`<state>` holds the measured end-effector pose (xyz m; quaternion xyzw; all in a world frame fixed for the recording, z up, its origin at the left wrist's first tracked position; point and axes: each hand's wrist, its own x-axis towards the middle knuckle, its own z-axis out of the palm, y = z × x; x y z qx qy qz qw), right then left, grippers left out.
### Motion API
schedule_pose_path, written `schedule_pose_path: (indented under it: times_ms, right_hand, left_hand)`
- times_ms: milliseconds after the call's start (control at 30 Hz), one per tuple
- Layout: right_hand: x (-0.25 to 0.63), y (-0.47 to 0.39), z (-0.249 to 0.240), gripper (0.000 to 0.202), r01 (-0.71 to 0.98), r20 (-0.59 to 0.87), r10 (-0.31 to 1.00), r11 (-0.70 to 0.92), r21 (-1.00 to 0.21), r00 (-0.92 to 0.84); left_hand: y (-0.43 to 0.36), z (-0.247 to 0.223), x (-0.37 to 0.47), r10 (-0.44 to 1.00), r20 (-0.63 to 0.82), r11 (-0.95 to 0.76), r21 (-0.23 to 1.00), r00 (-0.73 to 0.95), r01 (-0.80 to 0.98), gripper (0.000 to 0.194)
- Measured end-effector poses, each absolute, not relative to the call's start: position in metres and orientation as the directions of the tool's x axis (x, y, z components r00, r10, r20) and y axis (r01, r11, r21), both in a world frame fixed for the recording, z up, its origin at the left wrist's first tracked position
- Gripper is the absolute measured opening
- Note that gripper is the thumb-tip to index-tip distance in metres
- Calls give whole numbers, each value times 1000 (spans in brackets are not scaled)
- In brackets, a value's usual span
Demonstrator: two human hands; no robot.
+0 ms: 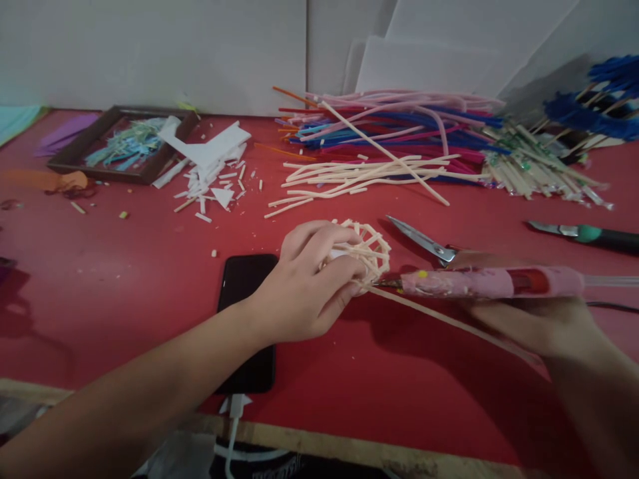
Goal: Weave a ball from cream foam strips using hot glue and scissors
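My left hand [314, 279] is closed around a small round lattice wheel [382, 251] made of cream-coloured sticks. A long cream strip [439, 313] runs from the wheel's lower edge toward the right. My right hand [529, 326] grips a pink hot glue gun [464, 283] from beneath, and its nozzle touches or nearly touches the wheel where the strip meets it. The fingers of that hand are partly hidden behind the gun. Just behind it lies a pair of scissors [424, 241], its blades pointing left and its handles covered.
A black phone [249, 286] with a white cable lies by my left forearm. Farther back are loose cream sticks [369, 174], coloured pipe cleaners [389, 120], white paper scraps [210, 153] and a brown frame [150, 171]. A utility knife [589, 234] rests at right.
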<state>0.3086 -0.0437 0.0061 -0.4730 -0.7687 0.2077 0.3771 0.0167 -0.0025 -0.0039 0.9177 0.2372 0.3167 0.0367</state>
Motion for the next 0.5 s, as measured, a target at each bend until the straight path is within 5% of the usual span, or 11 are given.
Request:
schedule_pose_path:
  times_ms: [100,500]
  right_hand:
    - [307,-40,6,13,515,392,847,530,-674,-359]
    - [321,-50,-25,14,551,414,893,437,-711,-174]
  left_hand:
    - [-3,-5,17,468,564,-880,228,680,417,10]
    - [-3,-4,18,465,567,-880,211,679,427,13]
